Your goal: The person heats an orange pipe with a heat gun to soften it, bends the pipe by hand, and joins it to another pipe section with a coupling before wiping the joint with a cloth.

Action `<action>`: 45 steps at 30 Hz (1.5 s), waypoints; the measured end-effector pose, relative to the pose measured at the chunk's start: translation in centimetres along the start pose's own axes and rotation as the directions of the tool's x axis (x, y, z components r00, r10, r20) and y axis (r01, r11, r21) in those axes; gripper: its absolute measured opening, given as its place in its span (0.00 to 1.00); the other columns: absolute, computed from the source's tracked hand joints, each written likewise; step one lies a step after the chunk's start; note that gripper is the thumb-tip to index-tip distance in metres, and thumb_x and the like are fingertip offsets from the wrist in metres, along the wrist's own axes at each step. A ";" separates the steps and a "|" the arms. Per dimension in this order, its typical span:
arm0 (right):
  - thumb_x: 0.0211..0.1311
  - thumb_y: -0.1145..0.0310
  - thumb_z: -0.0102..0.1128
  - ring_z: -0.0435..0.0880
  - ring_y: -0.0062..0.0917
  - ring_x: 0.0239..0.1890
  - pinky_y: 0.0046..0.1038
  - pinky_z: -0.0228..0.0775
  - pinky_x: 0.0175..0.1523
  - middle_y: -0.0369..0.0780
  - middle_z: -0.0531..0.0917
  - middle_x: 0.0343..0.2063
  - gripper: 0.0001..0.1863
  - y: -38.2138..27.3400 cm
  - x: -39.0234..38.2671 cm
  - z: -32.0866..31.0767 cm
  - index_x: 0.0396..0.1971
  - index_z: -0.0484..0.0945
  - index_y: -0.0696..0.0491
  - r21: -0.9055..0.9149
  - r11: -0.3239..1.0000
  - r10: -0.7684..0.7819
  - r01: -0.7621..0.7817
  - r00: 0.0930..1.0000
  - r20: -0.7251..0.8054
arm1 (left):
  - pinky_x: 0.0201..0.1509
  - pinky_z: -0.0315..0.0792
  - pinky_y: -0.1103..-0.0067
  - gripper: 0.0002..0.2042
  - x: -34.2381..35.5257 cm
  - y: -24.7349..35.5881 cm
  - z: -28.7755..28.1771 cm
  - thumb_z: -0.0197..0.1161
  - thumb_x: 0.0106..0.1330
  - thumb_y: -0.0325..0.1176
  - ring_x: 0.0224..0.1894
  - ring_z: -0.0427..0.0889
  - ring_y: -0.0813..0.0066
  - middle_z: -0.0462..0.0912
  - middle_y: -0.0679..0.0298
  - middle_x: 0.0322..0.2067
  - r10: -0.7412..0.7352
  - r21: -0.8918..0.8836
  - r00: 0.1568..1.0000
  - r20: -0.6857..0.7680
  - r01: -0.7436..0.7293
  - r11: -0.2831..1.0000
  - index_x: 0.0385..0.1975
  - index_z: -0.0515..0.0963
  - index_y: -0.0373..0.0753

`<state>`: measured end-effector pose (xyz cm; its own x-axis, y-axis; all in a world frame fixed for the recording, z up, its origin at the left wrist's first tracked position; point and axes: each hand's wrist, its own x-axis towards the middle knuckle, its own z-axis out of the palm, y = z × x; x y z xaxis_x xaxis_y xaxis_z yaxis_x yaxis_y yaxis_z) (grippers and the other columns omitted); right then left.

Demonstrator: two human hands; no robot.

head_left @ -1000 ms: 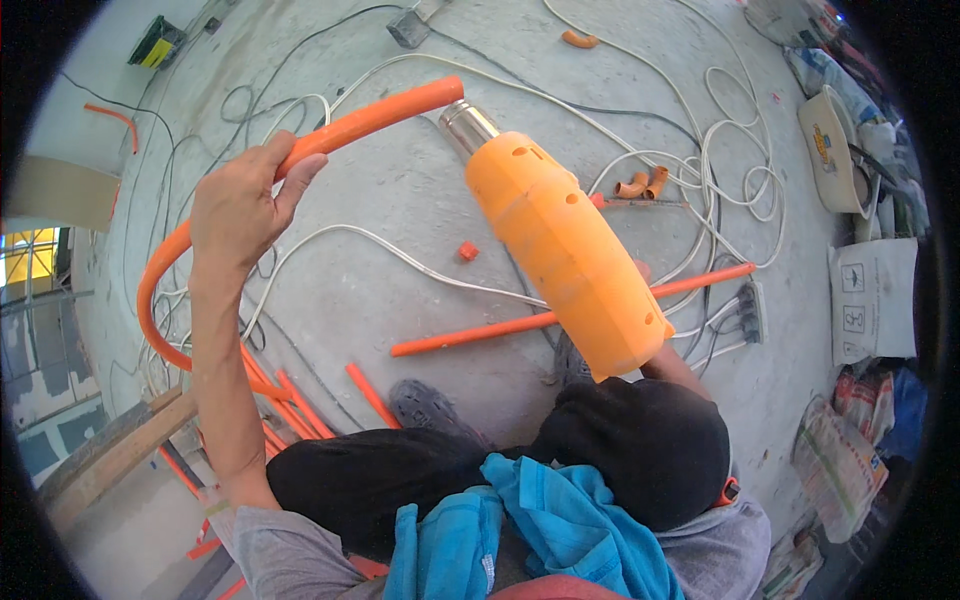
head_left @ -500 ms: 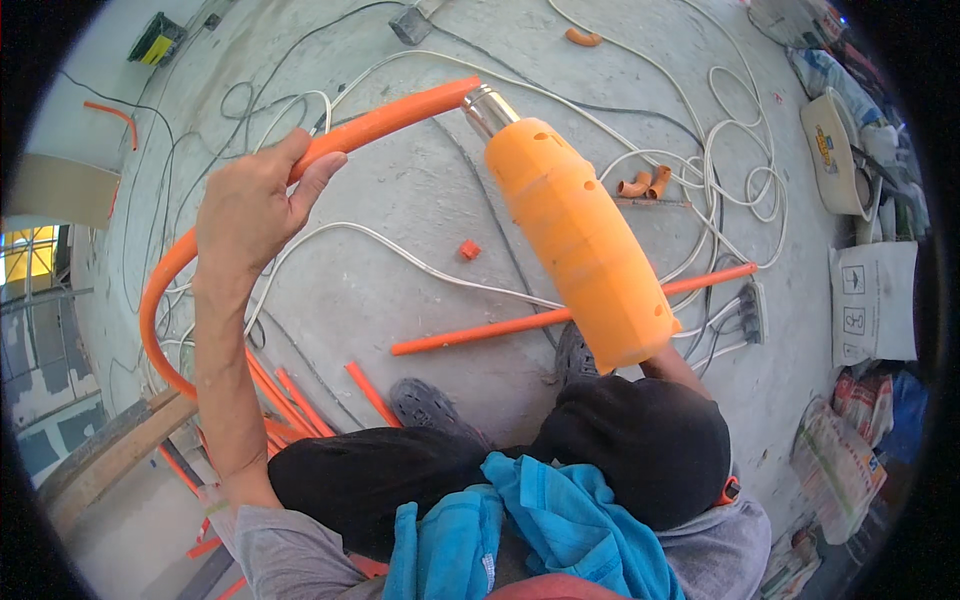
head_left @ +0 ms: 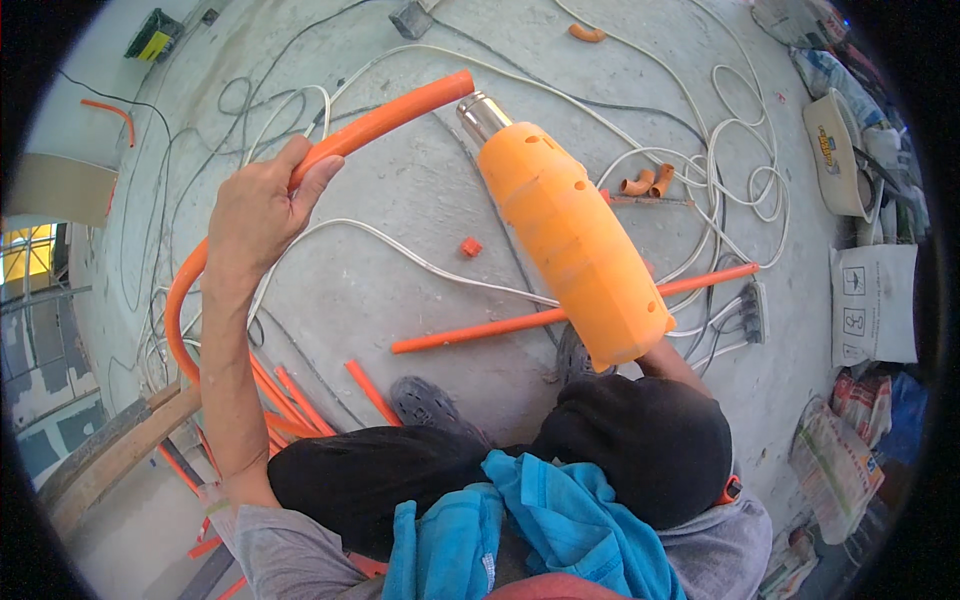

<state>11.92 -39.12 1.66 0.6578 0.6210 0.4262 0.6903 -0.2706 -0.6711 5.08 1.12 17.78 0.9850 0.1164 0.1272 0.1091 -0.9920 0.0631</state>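
Observation:
My left hand (head_left: 260, 205) is closed around a bent orange pipe (head_left: 390, 115), which loops down along the left of my forearm. An orange heat gun (head_left: 560, 235) is held by my right hand (head_left: 655, 355), mostly hidden under its body. The metal nozzle (head_left: 483, 113) points at the raised end of the pipe, very close to it; whether they touch I cannot tell. Below, a straight orange pipe (head_left: 470, 332) and a small orange fitting (head_left: 470, 246) lie on the floor.
Cables (head_left: 420, 260) loop over the concrete floor (head_left: 370, 400), with elbow fittings (head_left: 638, 183) and a power strip (head_left: 752, 315). More pipes (head_left: 297, 398) and wooden boards (head_left: 125, 450) are at lower left. A white tub (head_left: 830, 150) and several bags (head_left: 872, 300) line the right; a bucket (head_left: 150, 38) stands upper left.
The pipe's end and the heat gun's nozzle have shifted slightly, up and right, then a little back left. The pipe's lower loop has swung to the right with my left hand.

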 end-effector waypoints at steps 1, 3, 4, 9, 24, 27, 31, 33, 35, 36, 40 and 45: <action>0.52 0.64 0.70 0.86 0.37 0.33 0.38 0.74 0.32 0.42 0.85 0.38 0.20 0.1 0.0 0.4 0.45 0.82 0.56 0.007 1.000 -0.001 0.001 1.000 0.002 | 0.25 0.67 0.63 0.20 -0.2 -0.3 0.1 0.59 0.74 0.54 0.19 0.76 0.52 0.72 0.55 0.14 -0.016 -0.001 0.999 0.028 0.016 1.000 0.35 0.75 0.41; 0.52 0.64 0.70 0.86 0.37 0.33 0.38 0.74 0.32 0.42 0.85 0.38 0.20 0.1 0.1 0.7 0.45 0.81 0.56 0.013 1.000 -0.003 0.003 1.000 0.002 | 0.25 0.65 0.63 0.20 -0.3 -0.5 0.2 0.58 0.75 0.54 0.18 0.74 0.53 0.70 0.54 0.14 -0.031 -0.006 0.998 0.056 0.032 0.999 0.37 0.76 0.41; 0.52 0.64 0.70 0.86 0.37 0.33 0.38 0.74 0.32 0.43 0.85 0.38 0.20 0.1 0.1 0.6 0.45 0.81 0.56 0.008 1.000 -0.001 0.001 1.000 0.003 | 0.25 0.65 0.63 0.19 -0.3 -0.5 0.3 0.58 0.75 0.54 0.18 0.74 0.53 0.70 0.54 0.14 -0.039 -0.009 0.997 0.062 0.040 0.999 0.37 0.76 0.42; 0.52 0.64 0.70 0.86 0.38 0.33 0.38 0.74 0.32 0.43 0.85 0.38 0.20 0.1 0.1 0.9 0.45 0.81 0.56 0.008 1.000 -0.002 0.002 1.000 0.008 | 0.25 0.65 0.63 0.19 -0.4 -1.2 1.0 0.57 0.76 0.54 0.19 0.75 0.53 0.71 0.55 0.14 -0.021 -0.021 0.999 0.048 0.022 1.000 0.38 0.76 0.42; 0.52 0.65 0.70 0.86 0.38 0.33 0.37 0.75 0.32 0.43 0.85 0.39 0.21 -0.2 0.7 1.5 0.46 0.81 0.57 0.024 1.000 -0.015 0.015 1.000 0.006 | 0.28 0.70 0.66 0.17 -0.6 -1.2 1.3 0.62 0.74 0.50 0.22 0.80 0.57 0.77 0.58 0.19 -0.055 -0.118 0.996 0.066 0.062 0.991 0.47 0.71 0.42; 0.52 0.65 0.70 0.86 0.38 0.33 0.37 0.75 0.32 0.43 0.85 0.39 0.21 -0.4 0.7 1.4 0.46 0.81 0.57 0.022 1.000 -0.016 0.016 1.000 0.009 | 0.34 0.76 0.64 0.19 -0.5 -0.8 1.0 0.64 0.72 0.50 0.29 0.86 0.53 0.83 0.55 0.24 -0.093 -0.126 0.991 0.098 0.105 0.986 0.46 0.71 0.41; 0.52 0.65 0.70 0.86 0.38 0.32 0.37 0.75 0.32 0.44 0.85 0.39 0.21 -0.6 0.8 1.2 0.46 0.81 0.57 0.019 1.000 -0.013 0.013 1.000 0.010 | 0.36 0.77 0.64 0.18 -0.4 -0.8 1.1 0.64 0.72 0.49 0.32 0.87 0.53 0.85 0.55 0.29 -0.086 -0.143 0.992 0.091 0.099 0.985 0.46 0.71 0.41; 0.52 0.65 0.70 0.86 0.38 0.32 0.37 0.75 0.31 0.44 0.85 0.39 0.21 -0.4 0.6 1.3 0.46 0.81 0.57 0.023 1.000 -0.019 0.019 1.000 0.013 | 0.36 0.77 0.64 0.18 -0.5 -0.8 1.1 0.64 0.72 0.48 0.33 0.87 0.53 0.85 0.55 0.30 -0.093 -0.139 0.991 0.098 0.106 0.985 0.45 0.70 0.40; 0.53 0.65 0.70 0.86 0.38 0.32 0.37 0.75 0.31 0.44 0.85 0.39 0.21 -0.5 0.6 1.3 0.46 0.81 0.58 0.020 0.999 -0.028 0.028 0.999 0.015 | 0.38 0.77 0.64 0.18 -0.8 -0.9 1.0 0.64 0.72 0.48 0.34 0.87 0.52 0.85 0.55 0.32 -0.091 -0.149 0.993 0.081 0.102 0.984 0.45 0.70 0.40; 0.53 0.65 0.70 0.86 0.38 0.32 0.37 0.75 0.31 0.44 0.85 0.39 0.21 -0.4 0.6 1.2 0.46 0.81 0.58 0.019 1.000 -0.024 0.023 1.000 0.014 | 0.38 0.77 0.64 0.18 -0.7 -0.9 1.0 0.64 0.72 0.48 0.34 0.87 0.52 0.85 0.55 0.32 -0.090 -0.150 0.993 0.082 0.102 0.983 0.45 0.70 0.40; 0.53 0.65 0.70 0.86 0.38 0.32 0.37 0.75 0.31 0.44 0.85 0.39 0.21 -0.3 0.6 1.2 0.47 0.81 0.58 0.014 1.000 -0.025 0.025 1.000 0.012 | 0.38 0.77 0.64 0.17 -0.4 -0.7 1.1 0.64 0.72 0.47 0.35 0.87 0.52 0.85 0.56 0.32 -0.092 -0.164 0.992 0.083 0.104 0.981 0.44 0.70 0.40; 0.53 0.66 0.70 0.86 0.38 0.32 0.37 0.76 0.31 0.44 0.85 0.39 0.21 -0.7 0.7 1.7 0.47 0.81 0.58 0.028 0.999 -0.027 0.027 1.000 0.014 | 0.38 0.77 0.64 0.16 -0.6 -1.3 1.8 0.64 0.72 0.46 0.34 0.87 0.53 0.85 0.57 0.32 -0.078 -0.203 0.996 0.043 0.085 0.975 0.43 0.70 0.40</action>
<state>11.47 -37.26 1.42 0.6347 0.6383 0.4356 0.6987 -0.2332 -0.6763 4.55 2.23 15.85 0.9783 0.1916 0.0795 0.1634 -0.9478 0.2737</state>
